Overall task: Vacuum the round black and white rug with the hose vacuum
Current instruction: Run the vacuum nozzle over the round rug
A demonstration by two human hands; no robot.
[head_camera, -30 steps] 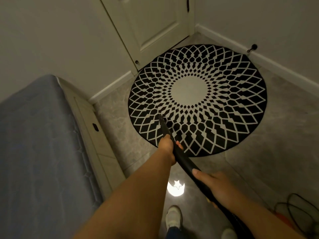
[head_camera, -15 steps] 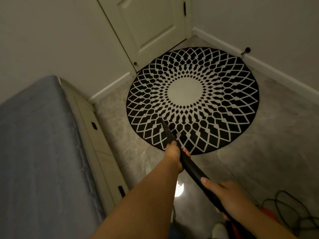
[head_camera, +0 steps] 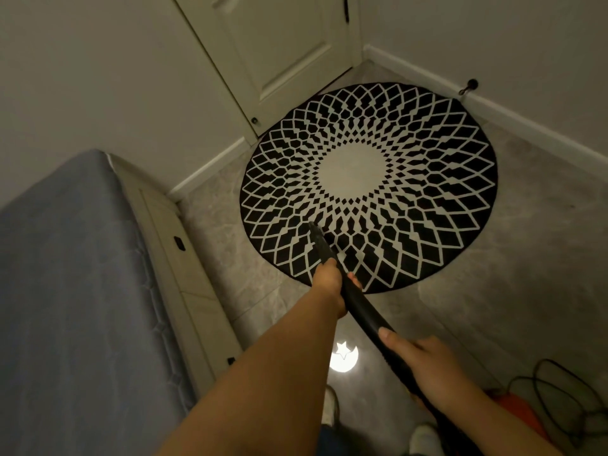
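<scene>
One round rug [head_camera: 368, 185], one vacuum wand [head_camera: 348, 284], two hands, left hand [head_camera: 329, 284] and right hand [head_camera: 424, 366], each grip wrapped round it

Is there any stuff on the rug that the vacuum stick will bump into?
Nothing visible. The left hand and right hand both grip the black hose nozzle, whose tip lies over the near part of the round rug. The rug's patterned surface looks bare. The loose cables lie on the floor, off the rug.
</scene>
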